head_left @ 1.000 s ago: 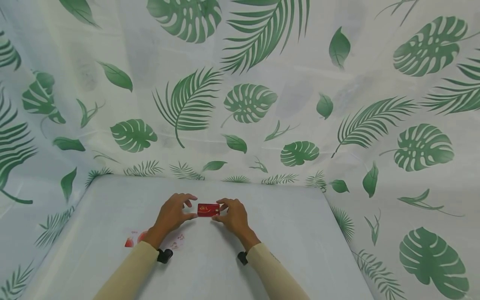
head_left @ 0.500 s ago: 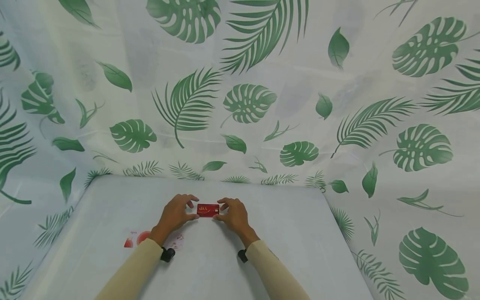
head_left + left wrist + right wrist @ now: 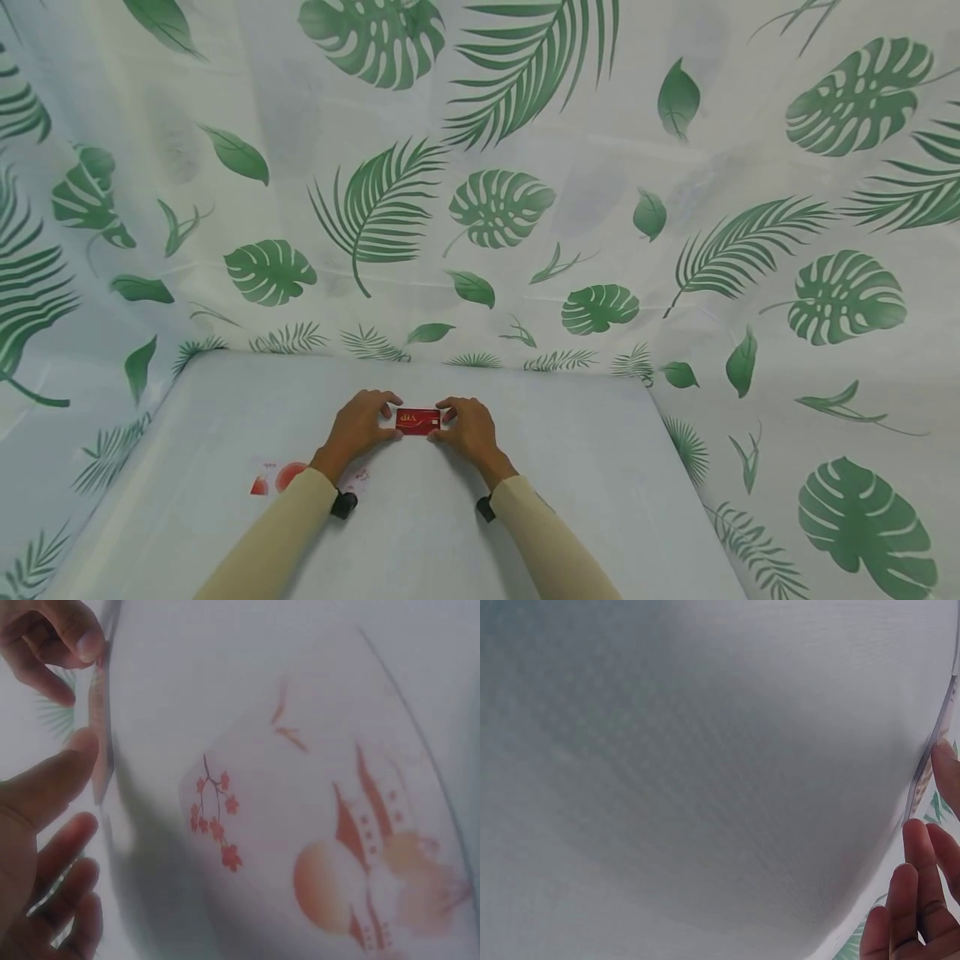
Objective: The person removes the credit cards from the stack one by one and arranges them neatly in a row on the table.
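The head view is showing, from the left, a thin pale rectangular sheet with red and orange print [image 3: 279, 478] that is lying flat on the white worktop [image 3: 615, 492], partly under the beige left sleeve [image 3: 281, 529]. Small writing near its outer end is running upside down and is too tiny to read; the left wrist view is showing a blossom branch, a round disc and building-like shapes, but no readable words. Next, the left hand [image 3: 362, 421] is pinching the left end of a small shiny red rectangular card [image 3: 417, 422], thumb on the near edge and forefinger on the far one, in a narrow grip. The card is lying midway between the hands, right of the left one and left of the other, its long axis running sideways; neither hand is clearly nearer. Gold letters on it are reading "VIP", upside down to the wearer, and a small pale square is showing towards its right end. Lastly, the right hand [image 3: 471, 423] is holding that end likewise, between thumb and forefinger.
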{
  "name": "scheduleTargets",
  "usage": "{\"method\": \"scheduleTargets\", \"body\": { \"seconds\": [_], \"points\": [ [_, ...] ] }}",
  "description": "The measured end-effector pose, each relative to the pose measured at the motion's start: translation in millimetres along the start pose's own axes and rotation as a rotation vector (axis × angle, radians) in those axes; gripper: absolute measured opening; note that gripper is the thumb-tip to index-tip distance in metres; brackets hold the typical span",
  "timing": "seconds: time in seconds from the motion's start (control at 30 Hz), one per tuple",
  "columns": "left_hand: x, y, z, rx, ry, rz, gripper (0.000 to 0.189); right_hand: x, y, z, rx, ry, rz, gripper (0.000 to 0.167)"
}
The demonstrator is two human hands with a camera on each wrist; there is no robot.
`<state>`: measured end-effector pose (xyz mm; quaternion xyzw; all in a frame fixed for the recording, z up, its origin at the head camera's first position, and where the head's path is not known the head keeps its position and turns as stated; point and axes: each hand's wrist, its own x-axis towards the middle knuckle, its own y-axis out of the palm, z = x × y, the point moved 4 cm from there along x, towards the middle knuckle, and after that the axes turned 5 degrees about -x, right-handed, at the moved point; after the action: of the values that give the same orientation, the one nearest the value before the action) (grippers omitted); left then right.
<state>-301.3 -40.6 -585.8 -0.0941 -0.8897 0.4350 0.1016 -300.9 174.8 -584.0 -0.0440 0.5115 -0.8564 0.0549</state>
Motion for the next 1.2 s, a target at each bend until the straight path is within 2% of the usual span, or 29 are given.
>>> {"method": "scheduleTargets", "body": {
  "seconds": [0.13,0.37,0.63,0.8,1.2],
  "points": [
    [2.7,3.4,-0.4,0.007,-0.007,0.016,0.055,1.2,0.6,0.3,-0.015,-0.005,0.012,0.047],
    [5.1,5.1,-4.6,0.003,0.030,0.016,0.052,5.7,2.6,0.6,-0.060,-0.030,0.022,0.050],
    [8.1,9.2,-2.8,0.021,0.009,0.061,0.051,8.0,4.3,1.2,-0.066,-0.041,0.050,0.050],
    [9.7,11.6,0.0,0.036,0.006,0.064,0.050,9.2,4.9,1.0,-0.070,-0.040,0.049,0.049],
    [7.1,9.0,-1.2,-0.029,-0.002,0.051,0.049,7.7,5.7,0.8,-0.076,-0.043,0.039,0.049]
  ]
}}
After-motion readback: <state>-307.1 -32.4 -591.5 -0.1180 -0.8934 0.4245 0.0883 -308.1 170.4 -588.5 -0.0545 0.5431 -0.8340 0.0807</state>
